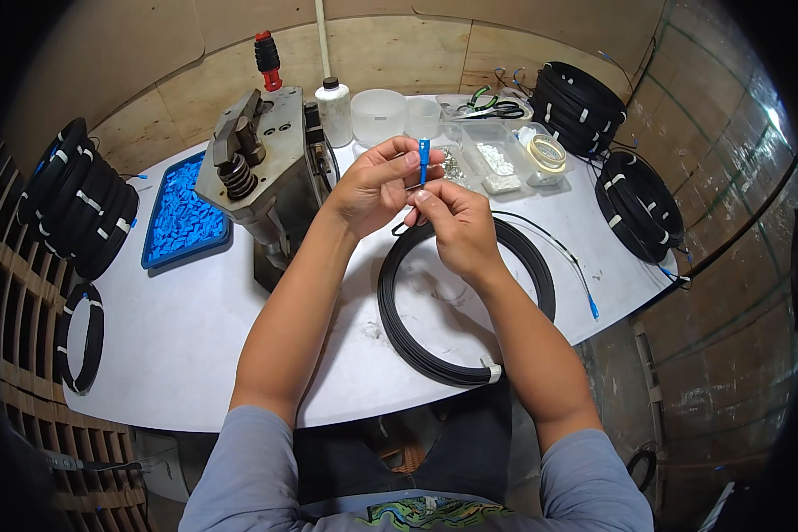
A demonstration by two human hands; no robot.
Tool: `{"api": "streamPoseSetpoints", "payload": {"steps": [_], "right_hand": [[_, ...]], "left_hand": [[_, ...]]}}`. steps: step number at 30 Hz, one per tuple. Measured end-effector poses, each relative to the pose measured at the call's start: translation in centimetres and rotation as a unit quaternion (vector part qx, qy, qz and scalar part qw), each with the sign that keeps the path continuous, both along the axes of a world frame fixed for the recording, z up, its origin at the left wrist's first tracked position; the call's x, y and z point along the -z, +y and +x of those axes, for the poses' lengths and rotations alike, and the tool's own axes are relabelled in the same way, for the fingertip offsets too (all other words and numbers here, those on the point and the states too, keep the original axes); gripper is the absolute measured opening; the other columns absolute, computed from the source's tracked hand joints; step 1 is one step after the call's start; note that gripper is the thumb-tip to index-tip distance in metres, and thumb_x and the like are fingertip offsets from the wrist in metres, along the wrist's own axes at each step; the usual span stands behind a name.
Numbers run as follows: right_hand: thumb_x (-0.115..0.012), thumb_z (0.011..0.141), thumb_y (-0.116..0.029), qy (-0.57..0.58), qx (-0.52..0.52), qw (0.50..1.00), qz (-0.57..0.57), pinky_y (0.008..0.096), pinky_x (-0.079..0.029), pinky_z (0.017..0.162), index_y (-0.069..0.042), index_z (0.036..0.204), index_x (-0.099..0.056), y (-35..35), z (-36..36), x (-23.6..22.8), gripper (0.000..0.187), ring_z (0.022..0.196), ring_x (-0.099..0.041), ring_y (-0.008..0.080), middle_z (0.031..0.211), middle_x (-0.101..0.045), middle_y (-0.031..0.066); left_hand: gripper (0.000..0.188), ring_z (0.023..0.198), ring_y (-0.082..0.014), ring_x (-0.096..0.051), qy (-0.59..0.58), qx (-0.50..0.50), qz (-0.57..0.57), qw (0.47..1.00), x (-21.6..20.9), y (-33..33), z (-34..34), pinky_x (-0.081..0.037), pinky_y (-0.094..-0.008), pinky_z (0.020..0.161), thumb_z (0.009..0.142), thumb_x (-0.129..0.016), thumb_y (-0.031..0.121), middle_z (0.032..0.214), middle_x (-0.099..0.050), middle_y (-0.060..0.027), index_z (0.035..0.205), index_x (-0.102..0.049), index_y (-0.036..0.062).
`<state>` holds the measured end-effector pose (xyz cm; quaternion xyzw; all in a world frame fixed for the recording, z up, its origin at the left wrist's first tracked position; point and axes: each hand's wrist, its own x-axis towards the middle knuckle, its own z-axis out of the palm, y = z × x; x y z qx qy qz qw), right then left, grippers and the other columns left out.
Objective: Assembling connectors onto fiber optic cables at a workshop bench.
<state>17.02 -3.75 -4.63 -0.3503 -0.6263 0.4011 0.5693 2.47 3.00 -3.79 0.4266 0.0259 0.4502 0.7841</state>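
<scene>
My left hand (pixel 374 184) and my right hand (pixel 452 222) meet above the white table (pixel 195 328). Between their fingertips stands a small blue connector (pixel 424 158), upright; the left fingers pinch its upper part and the right fingers hold it from below. A thin black cable runs down from it to a large black cable coil (pixel 434 355) lying flat under my right forearm, bound with a white tie. The coil's other end lies to the right and ends in a blue connector tip (pixel 592 308).
A grey metal press (pixel 257 160) with a red-tipped handle stands at the left. A blue tray of blue parts (pixel 182 217) sits beside it. Stacks of black coils (pixel 80 199) (pixel 585 106) (pixel 638 208) flank the table. Clear containers (pixel 492 160), a white bottle (pixel 334 111) and a tape roll (pixel 547 152) sit behind.
</scene>
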Motion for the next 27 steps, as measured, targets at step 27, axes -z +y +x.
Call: {"api": "streamPoseSetpoints", "payload": {"steps": [27], "right_hand": [[-0.060,0.092,-0.015,0.011,-0.071,0.996,-0.059,0.0240,-0.048,0.069,0.000,0.091,-0.065,0.26,0.80,-0.68,0.016,0.074,-0.059,0.0094,0.084,-0.066,0.0055]], "left_hand": [[0.016,0.080,-0.0170,-0.064,0.028,-0.035,0.026,0.999,-0.10,0.13,-0.14,-0.053,-0.0280,0.069,0.090,-0.060,0.013,0.096,-0.066,-0.0121,0.103,-0.060,0.0034]]}}
